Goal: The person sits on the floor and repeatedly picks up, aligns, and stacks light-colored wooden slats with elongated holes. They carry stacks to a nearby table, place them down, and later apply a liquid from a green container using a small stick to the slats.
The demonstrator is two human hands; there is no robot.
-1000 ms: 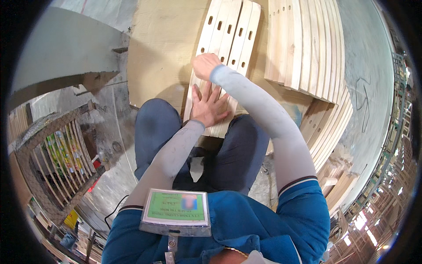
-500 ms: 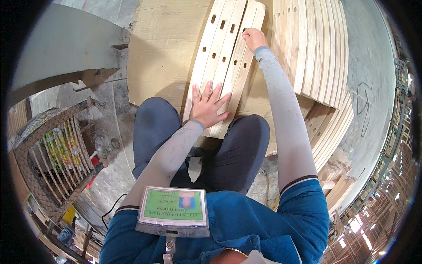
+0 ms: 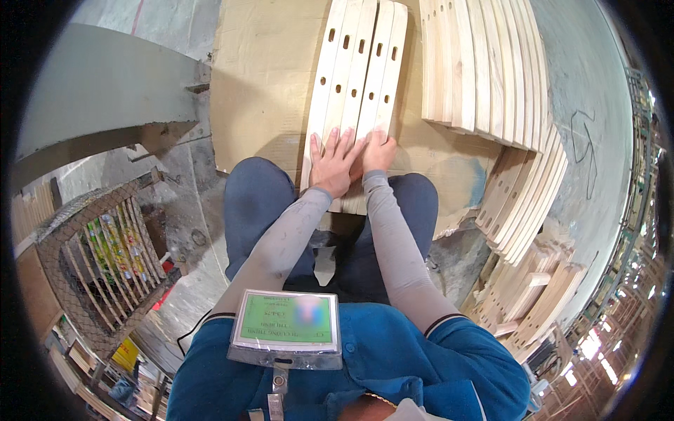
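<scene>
Grey floor (image 3: 586, 77), flat brown cardboard sheet (image 3: 260, 91) on it, prob. vs scuffs. Pale slotted wooden slats (image 3: 340, 64) on that, near end btwn dark-trousered knees (image 3: 258, 186). L hand (image 3: 335, 168) splayed flat on top, gripping nothing, likely steadying; R hand (image 3: 380, 151) curled at R-side slats, can't tell grip.

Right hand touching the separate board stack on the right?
No, the right hand is on the row of slotted boards beside the left hand, apart from the board stack.
</scene>
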